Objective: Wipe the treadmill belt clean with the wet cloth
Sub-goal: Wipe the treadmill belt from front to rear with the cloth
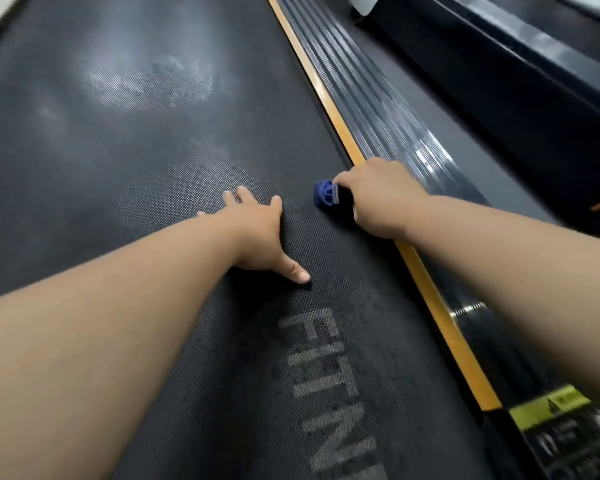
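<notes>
The black textured treadmill belt [146,140] fills most of the head view, with pale wet patches farther up and grey lettering near me. My left hand [257,233] lies flat on the belt, palm down and fingers spread. My right hand [381,199] is closed on a bunched blue cloth [324,195] pressed against the belt close to its right edge. Only the left end of the cloth shows; the hand covers the remainder.
An orange strip [329,102] runs along the belt's right edge, with a ribbed grey side rail [378,109] beside it. A yellow warning label [548,407] sits at the near right. A dark machine frame [520,84] stands farther right.
</notes>
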